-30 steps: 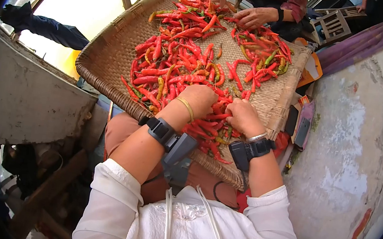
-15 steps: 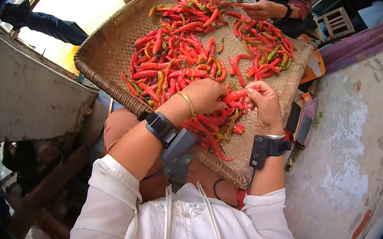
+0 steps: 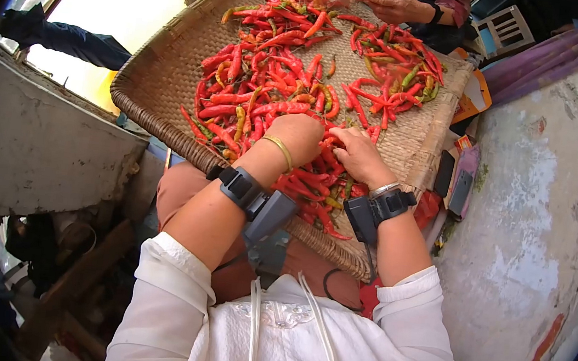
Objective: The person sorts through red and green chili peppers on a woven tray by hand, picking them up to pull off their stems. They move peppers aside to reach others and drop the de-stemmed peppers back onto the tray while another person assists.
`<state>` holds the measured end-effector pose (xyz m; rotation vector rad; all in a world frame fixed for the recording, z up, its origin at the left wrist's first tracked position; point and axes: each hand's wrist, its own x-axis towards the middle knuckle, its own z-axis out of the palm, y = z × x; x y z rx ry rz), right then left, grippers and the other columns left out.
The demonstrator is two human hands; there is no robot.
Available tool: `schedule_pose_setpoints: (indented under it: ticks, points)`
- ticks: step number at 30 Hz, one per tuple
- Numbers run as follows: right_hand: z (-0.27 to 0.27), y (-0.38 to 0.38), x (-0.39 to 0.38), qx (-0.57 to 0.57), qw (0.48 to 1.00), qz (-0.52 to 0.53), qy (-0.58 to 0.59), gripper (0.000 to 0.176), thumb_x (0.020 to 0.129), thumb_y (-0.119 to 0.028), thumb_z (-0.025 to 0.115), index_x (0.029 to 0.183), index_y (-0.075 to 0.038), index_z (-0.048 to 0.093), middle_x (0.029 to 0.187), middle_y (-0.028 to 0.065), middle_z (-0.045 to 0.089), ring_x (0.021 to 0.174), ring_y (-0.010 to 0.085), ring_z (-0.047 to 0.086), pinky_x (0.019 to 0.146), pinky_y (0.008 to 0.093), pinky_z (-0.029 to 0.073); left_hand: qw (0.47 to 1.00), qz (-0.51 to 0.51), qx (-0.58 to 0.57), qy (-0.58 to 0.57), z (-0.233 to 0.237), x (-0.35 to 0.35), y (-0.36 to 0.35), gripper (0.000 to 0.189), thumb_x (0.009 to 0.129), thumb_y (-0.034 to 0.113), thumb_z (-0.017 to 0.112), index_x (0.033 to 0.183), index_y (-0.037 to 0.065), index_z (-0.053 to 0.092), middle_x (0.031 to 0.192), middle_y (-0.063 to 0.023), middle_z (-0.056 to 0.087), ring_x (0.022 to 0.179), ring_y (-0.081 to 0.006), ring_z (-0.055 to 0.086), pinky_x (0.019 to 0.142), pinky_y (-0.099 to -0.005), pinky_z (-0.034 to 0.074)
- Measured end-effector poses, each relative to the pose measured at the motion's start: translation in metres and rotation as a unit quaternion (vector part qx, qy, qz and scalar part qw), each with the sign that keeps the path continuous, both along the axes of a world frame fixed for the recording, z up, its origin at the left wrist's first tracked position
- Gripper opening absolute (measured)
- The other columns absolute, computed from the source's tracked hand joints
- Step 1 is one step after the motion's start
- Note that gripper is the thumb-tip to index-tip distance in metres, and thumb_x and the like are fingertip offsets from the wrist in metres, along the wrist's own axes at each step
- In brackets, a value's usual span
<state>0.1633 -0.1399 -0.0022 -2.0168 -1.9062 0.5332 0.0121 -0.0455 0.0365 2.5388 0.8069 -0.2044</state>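
Red chili peppers [image 3: 258, 77], some green or yellowish, lie heaped in a large woven bamboo tray [image 3: 165, 81]. My left hand [image 3: 297, 139], with a gold bangle at the wrist, is curled closed over the near part of the heap. Its fingertips are turned away, so what they hold is hidden. Close beside it, my right hand [image 3: 361, 157] has bent fingers pinched at a red chili pepper [image 3: 326, 140] between the two hands. More peppers [image 3: 310, 186] lie under and in front of both wrists.
Across the tray, another person's hands [image 3: 394, 8] work at the far edge. A separate pile of peppers [image 3: 395, 64] lies at the right. A rough wall [image 3: 521, 207] stands on the right, with an orange box [image 3: 475, 98] beside the tray. Dark clutter [image 3: 59, 261] fills the lower left.
My right hand has moved left and down from the tray's right side, now close against my left hand. My left hand has shifted slightly left.
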Motion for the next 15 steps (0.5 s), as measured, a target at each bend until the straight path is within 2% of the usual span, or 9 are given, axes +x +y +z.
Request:
schedule_pose_setpoints:
  ticks: [1, 5, 7, 8, 10, 11, 12, 14, 15]
  points:
    - [0.0, 0.001, -0.004, 0.012, 0.999, 0.008, -0.037, 0.03, 0.074, -0.008, 0.059, 0.104, -0.005, 0.056, 0.1, 0.0147, 0.056, 0.092, 0.0291, 0.054, 0.082, 0.0358, 0.042, 1.0, -0.005, 0.004, -0.006, -0.004, -0.001, 0.001, 0.02, 0.074, 0.021, 0.058, 0.085, 0.007, 0.066, 0.086, -0.0146, 0.063, 0.082, -0.0299, 0.061, 0.072, -0.0395, 0.05]
    - [0.013, 0.007, -0.007, -0.02, 1.0, 0.003, -0.009, 0.017, 0.074, -0.011, 0.06, 0.09, -0.006, 0.062, 0.089, 0.0148, 0.058, 0.089, 0.0315, 0.054, 0.078, 0.0382, 0.044, 0.997, -0.056, 0.013, -0.06, -0.014, 0.0, 0.003, 0.021, 0.074, 0.024, 0.059, 0.083, 0.006, 0.065, 0.083, -0.0142, 0.064, 0.081, -0.0301, 0.061, 0.071, -0.0398, 0.05]
    - [0.022, 0.005, -0.008, 0.024, 0.993, -0.04, 0.107, 0.009, 0.075, -0.011, 0.06, 0.08, -0.004, 0.062, 0.077, 0.0099, 0.059, 0.077, 0.0261, 0.058, 0.069, 0.0351, 0.046, 0.994, -0.057, 0.009, -0.09, -0.015, -0.001, 0.003, 0.022, 0.074, 0.026, 0.059, 0.083, 0.006, 0.065, 0.081, -0.0141, 0.063, 0.08, -0.0303, 0.061, 0.071, -0.04, 0.049]
    - [0.027, 0.003, -0.007, 0.023, 0.993, -0.039, 0.107, 0.009, 0.075, -0.011, 0.06, 0.08, -0.004, 0.062, 0.077, 0.0099, 0.059, 0.077, 0.0261, 0.058, 0.069, 0.0351, 0.046, 0.991, -0.063, 0.007, -0.12, -0.014, 0.0, 0.002, 0.023, 0.074, 0.028, 0.06, 0.082, 0.006, 0.064, 0.08, -0.014, 0.063, 0.079, -0.0306, 0.061, 0.071, -0.0403, 0.049]
    - [0.035, -0.002, -0.003, -0.054, 0.944, -0.071, 0.319, 0.01, 0.077, -0.011, 0.06, 0.081, -0.001, 0.061, 0.069, 0.0048, 0.058, 0.066, 0.0164, 0.057, 0.06, 0.0303, 0.045, 0.991, -0.055, -0.024, -0.119, -0.006, 0.001, 0.001, 0.024, 0.074, 0.029, 0.06, 0.082, 0.006, 0.064, 0.08, -0.0141, 0.063, 0.079, -0.0307, 0.061, 0.07, -0.0406, 0.049]
    - [0.037, -0.005, -0.001, -0.047, 0.919, -0.073, 0.386, 0.011, 0.081, -0.01, 0.056, 0.085, -0.001, 0.06, 0.068, 0.0013, 0.056, 0.06, 0.0067, 0.053, 0.054, 0.0224, 0.043, 0.99, -0.048, -0.054, -0.117, -0.002, 0.001, 0.001, 0.025, 0.073, 0.03, 0.06, 0.082, 0.006, 0.063, 0.08, -0.0141, 0.063, 0.08, -0.0309, 0.061, 0.07, -0.0408, 0.049]
    - [0.042, -0.007, 0.001, -0.047, 0.918, -0.073, 0.386, 0.011, 0.081, -0.01, 0.056, 0.085, -0.001, 0.06, 0.068, 0.0013, 0.056, 0.06, 0.0067, 0.053, 0.054, 0.0224, 0.043, 0.99, -0.048, -0.054, -0.117, -0.002, 0.002, 0.001, 0.025, 0.073, 0.03, 0.06, 0.082, 0.006, 0.063, 0.08, -0.0141, 0.063, 0.08, -0.0309, 0.061, 0.07, -0.0408, 0.049]
    - [0.056, -0.012, 0.006, -0.048, 0.869, -0.157, 0.467, 0.01, 0.085, -0.009, 0.053, 0.09, -0.002, 0.059, 0.069, 0.0011, 0.056, 0.057, 0.0042, 0.051, 0.05, 0.0177, 0.042, 0.985, -0.044, -0.096, -0.138, -0.002, 0.004, 0.001, 0.025, 0.073, 0.03, 0.061, 0.082, 0.006, 0.063, 0.081, -0.0145, 0.063, 0.081, -0.0305, 0.06, 0.07, -0.0409, 0.048]
    - [0.047, -0.013, 0.013, -0.003, 0.844, -0.153, 0.514, 0.012, 0.087, -0.011, 0.05, 0.092, -0.003, 0.058, 0.068, 0.0009, 0.056, 0.052, 0.0029, 0.049, 0.047, 0.0148, 0.04, 0.985, -0.044, -0.096, -0.138, -0.001, 0.003, 0.001, 0.025, 0.073, 0.03, 0.061, 0.082, 0.006, 0.063, 0.081, -0.0145, 0.063, 0.081, -0.0305, 0.06, 0.07, -0.0409, 0.048]
